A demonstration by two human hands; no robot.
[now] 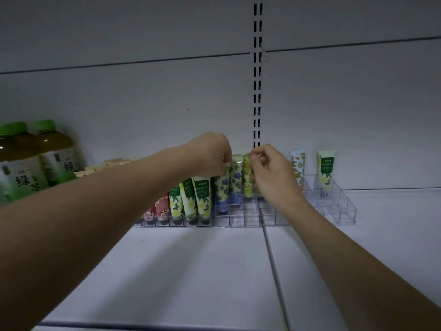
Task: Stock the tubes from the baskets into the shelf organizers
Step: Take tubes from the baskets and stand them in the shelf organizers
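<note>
We pinch the top of a blue tube (222,187) with our left hand (210,154) and a green tube (248,177) with our right hand (272,173), so both drop straight into the far slots of the middle organizer (238,217)

I'm facing a pale grey back panel (167,32), split by dark horizontal seams that tilt gently up toward 3 o'clock. From 12 o'clock a slotted metal upright (257,75) drops down the panel, its paired dark slots running toward the centre. Below, the white shelf board (191,271) spreads from the centre to 6 o'clock, and a narrow joint (274,263) runs along it toward 5 o'clock. At 9 o'clock two green-capped tea bottles (35,158) stand against the panel, with pale cartons (105,164) just beside them. The light is dim and cool, with soft shadows falling on the board.
</note>
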